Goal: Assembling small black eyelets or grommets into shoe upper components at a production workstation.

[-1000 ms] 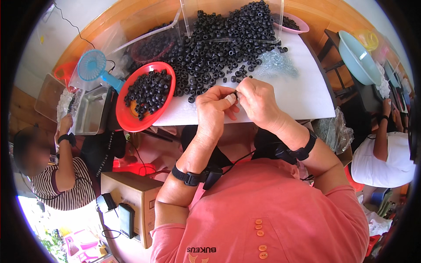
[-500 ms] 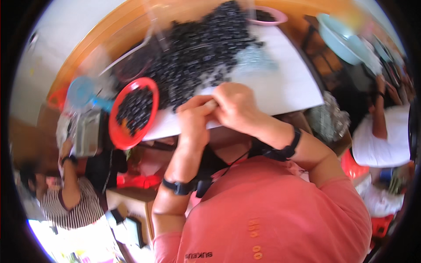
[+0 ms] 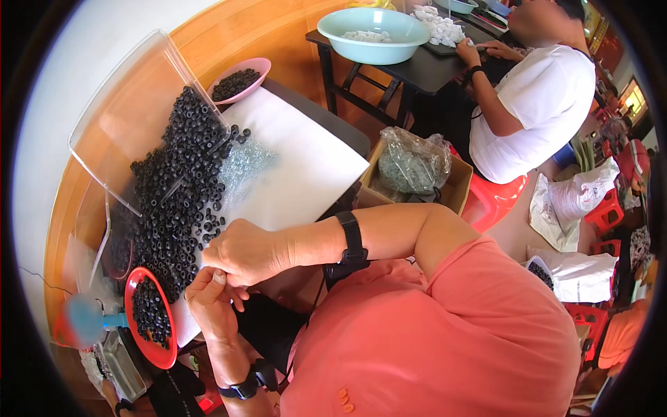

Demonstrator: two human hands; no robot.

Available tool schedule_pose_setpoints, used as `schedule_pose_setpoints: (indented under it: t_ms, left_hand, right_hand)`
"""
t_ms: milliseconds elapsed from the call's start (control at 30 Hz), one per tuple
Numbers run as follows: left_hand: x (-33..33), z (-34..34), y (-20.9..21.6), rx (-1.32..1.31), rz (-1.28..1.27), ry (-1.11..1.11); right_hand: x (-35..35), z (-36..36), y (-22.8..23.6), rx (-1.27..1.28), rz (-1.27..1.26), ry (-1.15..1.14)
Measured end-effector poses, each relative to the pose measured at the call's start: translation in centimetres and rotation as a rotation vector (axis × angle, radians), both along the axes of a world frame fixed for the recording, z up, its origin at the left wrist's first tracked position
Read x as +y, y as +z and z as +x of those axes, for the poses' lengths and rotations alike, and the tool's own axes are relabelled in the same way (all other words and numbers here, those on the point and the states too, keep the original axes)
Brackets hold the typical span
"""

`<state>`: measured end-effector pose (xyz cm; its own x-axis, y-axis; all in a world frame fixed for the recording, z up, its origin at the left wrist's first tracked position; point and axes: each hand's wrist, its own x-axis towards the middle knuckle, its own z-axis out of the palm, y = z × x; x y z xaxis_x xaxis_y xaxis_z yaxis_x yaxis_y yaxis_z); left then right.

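My left hand [image 3: 210, 300] and my right hand [image 3: 244, 254] meet at the near edge of the white tabletop [image 3: 299, 167]. The fingers of both are closed and pressed together; whatever they hold is hidden between them. Just beyond them spreads a big heap of small black ring-shaped pieces [image 3: 174, 174], some loose ones close to my right knuckles. Beside the heap lies a scatter of tiny clear pieces [image 3: 244, 167]. To the left of my left hand, a red bowl [image 3: 169, 353] contains more black pieces.
A clear plastic bin [image 3: 114, 111] lies tipped behind the heap, near a pink bowl [image 3: 260, 66]. At right are a cardboard box [image 3: 458, 182] with a plastic bag [image 3: 413, 163], and a co-worker [image 3: 531, 104] at a dark table with a pale blue basin [image 3: 375, 52]. A blue fan [image 3: 85, 318] is lower left.
The view has swung to the right, so the heap and bowls appear further left and the co-worker shows more fully. My hands stay together with fingers closed.
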<state>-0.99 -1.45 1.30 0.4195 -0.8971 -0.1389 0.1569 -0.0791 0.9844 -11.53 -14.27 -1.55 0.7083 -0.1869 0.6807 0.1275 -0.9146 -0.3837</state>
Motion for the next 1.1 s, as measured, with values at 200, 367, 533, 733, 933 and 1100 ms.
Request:
schedule_pose_setpoints:
  t_ms: [200, 367, 533, 733, 933, 1100]
  left_hand:
    - [0.9, -0.2, -0.3, 0.01, 0.001, -0.02]
    - [0.4, -0.2, 0.4, -0.117, 0.117, -0.025]
    - [0.3, -0.4, -0.1, -0.038, 0.088, -0.024]
    - [3.1, 0.1, 2.1, -0.108, 0.002, 0.221]
    - [6.6, 11.4, 4.6, -0.676, 0.039, 0.62]
    - [0.6, 6.5, 2.6, -1.056, -0.145, 0.363]
  right_hand:
    - [0.5, -0.3, -0.5, -0.129, -0.042, 0.007]
    - [0.6, -0.5, -0.4, -0.181, -0.047, 0.034]
    - [0.6, -0.9, -0.7, -0.253, -0.033, 0.018]
    - [0.0, -3.2, 0.7, -0.128, 0.016, 0.042]
    - [-4.8, -8.9, -0.2, -0.201, 0.386, -0.217]
    - [-6.2, -9.5, -0.3, -0.304, 0.597, -0.185]
